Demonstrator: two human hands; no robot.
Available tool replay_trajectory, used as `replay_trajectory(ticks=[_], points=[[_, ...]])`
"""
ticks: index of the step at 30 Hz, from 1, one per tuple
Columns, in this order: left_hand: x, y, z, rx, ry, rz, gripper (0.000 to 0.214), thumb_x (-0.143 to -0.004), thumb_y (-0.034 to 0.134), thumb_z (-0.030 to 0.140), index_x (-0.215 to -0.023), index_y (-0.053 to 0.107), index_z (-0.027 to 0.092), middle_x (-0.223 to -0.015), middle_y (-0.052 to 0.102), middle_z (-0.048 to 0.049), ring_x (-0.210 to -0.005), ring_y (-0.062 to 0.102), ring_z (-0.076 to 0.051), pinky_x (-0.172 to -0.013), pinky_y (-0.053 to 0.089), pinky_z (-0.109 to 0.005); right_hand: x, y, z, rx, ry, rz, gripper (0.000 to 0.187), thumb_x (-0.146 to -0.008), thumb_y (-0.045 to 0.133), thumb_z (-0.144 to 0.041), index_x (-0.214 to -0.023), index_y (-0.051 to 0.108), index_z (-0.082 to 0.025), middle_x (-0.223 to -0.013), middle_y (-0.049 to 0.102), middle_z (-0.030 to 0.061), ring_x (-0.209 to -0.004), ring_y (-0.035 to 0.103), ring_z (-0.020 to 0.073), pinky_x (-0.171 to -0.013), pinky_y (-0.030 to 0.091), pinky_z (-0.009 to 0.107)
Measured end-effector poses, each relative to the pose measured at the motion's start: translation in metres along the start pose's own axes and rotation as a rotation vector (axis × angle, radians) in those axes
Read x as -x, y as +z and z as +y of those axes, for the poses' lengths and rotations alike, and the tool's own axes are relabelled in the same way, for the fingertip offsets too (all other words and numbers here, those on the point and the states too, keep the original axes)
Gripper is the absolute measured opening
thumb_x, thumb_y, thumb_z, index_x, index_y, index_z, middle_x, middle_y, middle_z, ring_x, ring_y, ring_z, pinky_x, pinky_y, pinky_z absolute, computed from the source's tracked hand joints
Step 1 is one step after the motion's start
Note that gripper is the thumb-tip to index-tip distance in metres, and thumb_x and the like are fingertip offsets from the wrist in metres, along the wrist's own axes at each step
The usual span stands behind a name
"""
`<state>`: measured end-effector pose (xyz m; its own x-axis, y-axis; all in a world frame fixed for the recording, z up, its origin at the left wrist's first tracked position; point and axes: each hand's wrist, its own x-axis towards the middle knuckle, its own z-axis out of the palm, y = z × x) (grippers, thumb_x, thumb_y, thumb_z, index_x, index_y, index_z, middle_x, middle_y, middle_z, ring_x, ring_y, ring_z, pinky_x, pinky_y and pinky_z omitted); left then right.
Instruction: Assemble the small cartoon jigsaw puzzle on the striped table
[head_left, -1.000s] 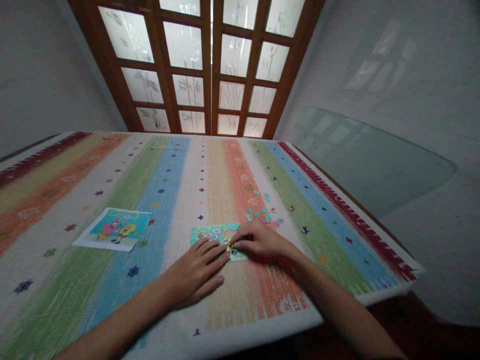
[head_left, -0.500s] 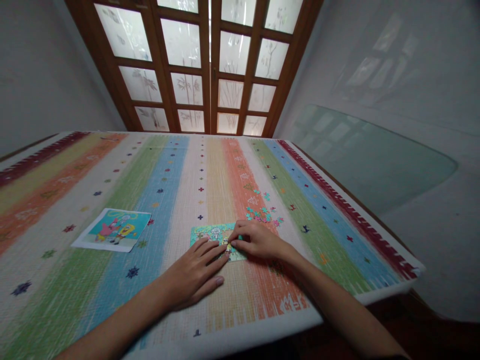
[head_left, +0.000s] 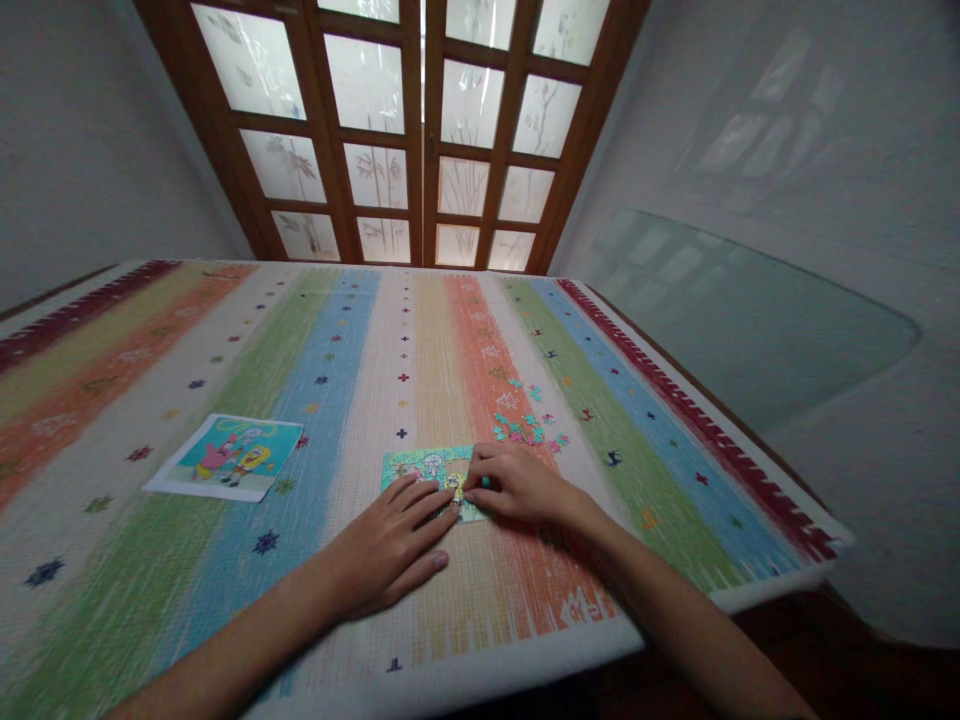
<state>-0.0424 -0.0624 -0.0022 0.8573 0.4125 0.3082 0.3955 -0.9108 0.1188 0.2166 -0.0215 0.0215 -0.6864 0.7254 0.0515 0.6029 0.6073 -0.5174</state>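
A small jigsaw puzzle (head_left: 433, 465) with cartoon figures lies on the striped tablecloth, partly covered by both hands. My left hand (head_left: 397, 535) rests flat with its fingers stretched over the puzzle's lower left part. Over the puzzle's right side, my right hand (head_left: 517, 485) is closed in a pinch; a bit of teal puzzle piece (head_left: 486, 482) shows among its fingers. Just beyond that hand lies a loose heap of puzzle pieces (head_left: 525, 432), teal and pink. Further left is a printed picture (head_left: 232, 460) of the cartoon figures on white paper.
The striped tablecloth (head_left: 360, 400) covers a large table, its front edge close to me. Wooden doors with frosted panes (head_left: 375, 180) stand behind the table. A glass panel (head_left: 742, 310) is against the right wall.
My right hand has shifted slightly to the right, its fingers curling more, and more of the puzzle's yellow figure shows. My left hand stays in place.
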Motion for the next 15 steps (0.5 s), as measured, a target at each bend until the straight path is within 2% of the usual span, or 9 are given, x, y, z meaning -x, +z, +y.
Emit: replay_trajectory(ticks=[15], points=[[-0.0004, 0.0008, 0.0026, 0.008, -0.002, -0.008, 0.044, -0.109, 0.044, 0.035, -0.147, 0.049, 0.016, -0.148, 0.057, -0.0120, -0.136, 0.051, -0.030, -0.118, 0.035, -0.053, 0.0009, 0.0021, -0.0013, 0.038, -0.006, 0.005, 0.014, -0.084, 0.067, -0.013, -0.088, 0.079, -0.020, -0.088, 0.067, 0.0057, -0.078, 0.059, 0.0173, -0.071, 0.042, 0.030]])
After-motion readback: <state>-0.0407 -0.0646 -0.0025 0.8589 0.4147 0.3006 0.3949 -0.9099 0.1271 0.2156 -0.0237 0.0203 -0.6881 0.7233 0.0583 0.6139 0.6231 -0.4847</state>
